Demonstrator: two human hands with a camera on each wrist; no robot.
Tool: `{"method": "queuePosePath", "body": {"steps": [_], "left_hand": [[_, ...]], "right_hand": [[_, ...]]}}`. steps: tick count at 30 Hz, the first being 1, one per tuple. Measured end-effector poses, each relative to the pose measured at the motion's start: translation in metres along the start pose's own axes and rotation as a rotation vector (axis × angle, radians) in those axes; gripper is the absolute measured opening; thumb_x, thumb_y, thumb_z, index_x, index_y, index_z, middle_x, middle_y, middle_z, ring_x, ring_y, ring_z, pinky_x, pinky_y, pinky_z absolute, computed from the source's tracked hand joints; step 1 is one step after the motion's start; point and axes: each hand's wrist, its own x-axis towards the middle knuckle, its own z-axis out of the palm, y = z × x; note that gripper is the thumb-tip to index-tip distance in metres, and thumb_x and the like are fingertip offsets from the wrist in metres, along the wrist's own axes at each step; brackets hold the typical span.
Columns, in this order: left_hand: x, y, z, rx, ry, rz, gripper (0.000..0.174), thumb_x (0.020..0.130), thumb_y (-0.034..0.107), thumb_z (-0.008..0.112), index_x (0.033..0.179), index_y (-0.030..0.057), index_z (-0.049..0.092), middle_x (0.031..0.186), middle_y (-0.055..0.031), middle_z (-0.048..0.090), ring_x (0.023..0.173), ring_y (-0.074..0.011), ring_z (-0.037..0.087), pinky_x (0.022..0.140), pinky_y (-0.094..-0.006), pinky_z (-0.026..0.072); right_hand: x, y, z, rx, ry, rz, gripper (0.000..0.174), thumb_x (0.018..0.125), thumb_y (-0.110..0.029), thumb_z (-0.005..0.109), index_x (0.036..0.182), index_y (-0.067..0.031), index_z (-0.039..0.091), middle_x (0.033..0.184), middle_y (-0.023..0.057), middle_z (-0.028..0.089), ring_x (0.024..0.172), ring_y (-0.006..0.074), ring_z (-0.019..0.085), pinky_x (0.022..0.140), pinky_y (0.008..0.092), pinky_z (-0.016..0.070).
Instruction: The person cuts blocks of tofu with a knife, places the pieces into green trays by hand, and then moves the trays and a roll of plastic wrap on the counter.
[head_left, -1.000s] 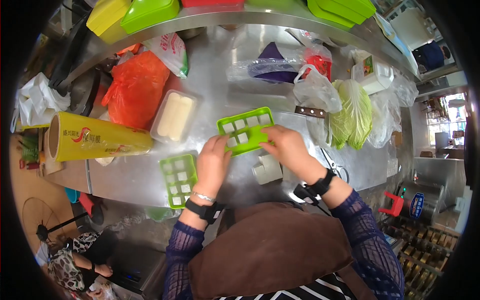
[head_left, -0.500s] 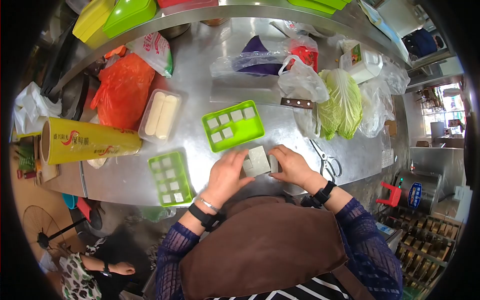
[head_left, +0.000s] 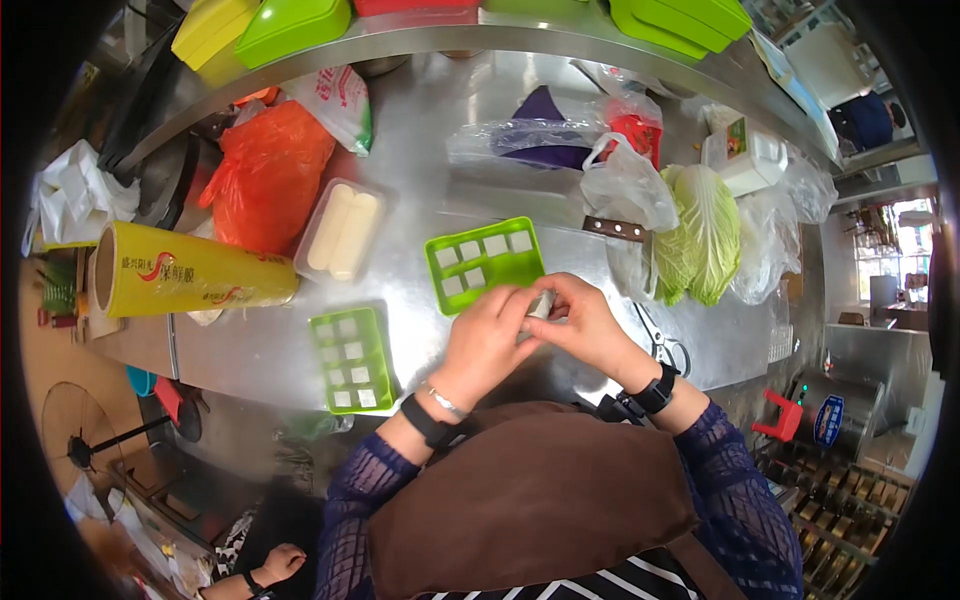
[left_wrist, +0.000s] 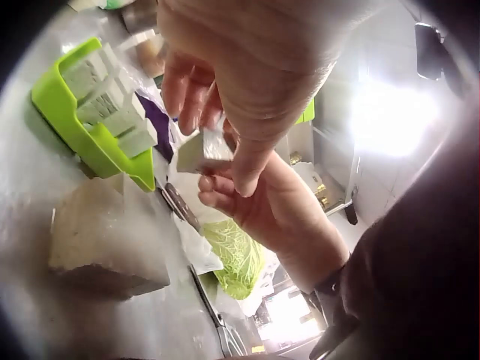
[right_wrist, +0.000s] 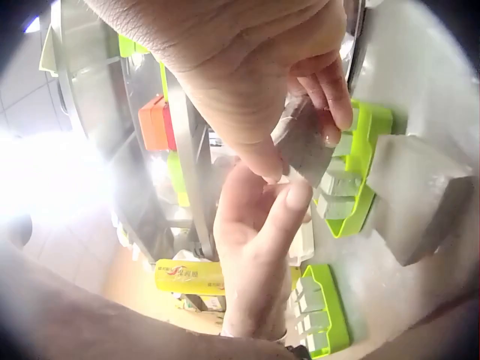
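Observation:
Both hands meet in front of a green tray (head_left: 515,265) that carries several pale cubes. Between them is a small greyish-white block (left_wrist: 202,151), tofu-like, raised off the table. My left hand (head_left: 487,335) pinches it between thumb and fingers. From the other side, my right hand (head_left: 592,328) grips the same block (right_wrist: 306,146) with thumb and fingertips. A larger pale block (left_wrist: 109,240) sits on the metal table below the hands; in the head view the hands cover it.
A second green tray (head_left: 384,365) of cubes stands at the left. Behind are a plastic box with pale rolls (head_left: 347,232), an orange bag (head_left: 268,175) and a yellow film roll (head_left: 200,270). To the right lie a knife handle (head_left: 613,229), a cabbage (head_left: 702,232) and scissors (head_left: 662,340).
The hands left the tray's rim, went to the pale blocks on the table, then came together and raised a small block. The cubes in the near tray look unchanged.

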Motion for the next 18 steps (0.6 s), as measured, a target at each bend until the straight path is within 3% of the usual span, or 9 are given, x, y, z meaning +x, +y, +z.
{"method": "queuePosePath", "body": {"steps": [2,5,8,14,18], "left_hand": [[0.002,-0.011,0.009,0.026,0.016,-0.018,0.047,0.076,0.01,0.084,0.119,0.0062,0.067,0.113,-0.0109,0.067,0.097,-0.0331,0.069,0.077,-0.0411,0.0575],[-0.003,-0.02,0.008,-0.029,0.089,-0.045,0.039,0.077,0.006,0.082,0.114,0.0067,0.068,0.111,-0.0101,0.067,0.094,-0.0328,0.069,0.075,-0.0404,0.0573],[-0.007,-0.025,0.006,-0.119,0.062,-0.15,0.037,0.075,0.006,0.084,0.11,0.0062,0.07,0.111,-0.0118,0.069,0.097,-0.0347,0.07,0.078,-0.0414,0.0583],[0.013,-0.047,-0.003,0.088,0.169,-0.06,0.035,0.076,0.005,0.083,0.108,0.0064,0.069,0.106,-0.0136,0.072,0.099,-0.0378,0.068,0.086,-0.0457,0.0562],[0.028,-0.054,0.005,0.225,0.144,-0.04,0.032,0.073,0.008,0.084,0.103,0.0096,0.073,0.103,-0.0065,0.073,0.099,-0.0302,0.066,0.085,-0.0436,0.0498]], "right_hand": [[0.007,-0.003,0.004,-0.036,-0.01,0.016,0.049,0.083,-0.021,0.086,0.121,0.0013,0.066,0.107,0.0129,0.066,0.082,0.0202,0.069,0.075,0.0323,0.058],[0.01,0.013,0.001,0.069,-0.011,-0.127,0.045,0.084,-0.015,0.085,0.121,0.0007,0.066,0.106,0.012,0.067,0.083,0.02,0.07,0.074,0.0337,0.0586],[0.012,0.028,-0.004,0.132,-0.052,-0.073,0.043,0.084,-0.011,0.084,0.123,-0.0008,0.066,0.104,0.0128,0.069,0.082,0.0213,0.071,0.074,0.0349,0.0588],[0.029,0.018,-0.014,-0.208,0.084,-0.044,0.036,0.084,-0.01,0.082,0.116,-0.0024,0.067,0.099,0.0152,0.07,0.079,0.0291,0.073,0.072,0.0366,0.0579],[0.048,0.04,0.002,-0.419,0.105,-0.252,0.033,0.082,-0.011,0.081,0.11,-0.0036,0.065,0.097,0.016,0.07,0.082,0.0345,0.072,0.07,0.0427,0.0568]]}}
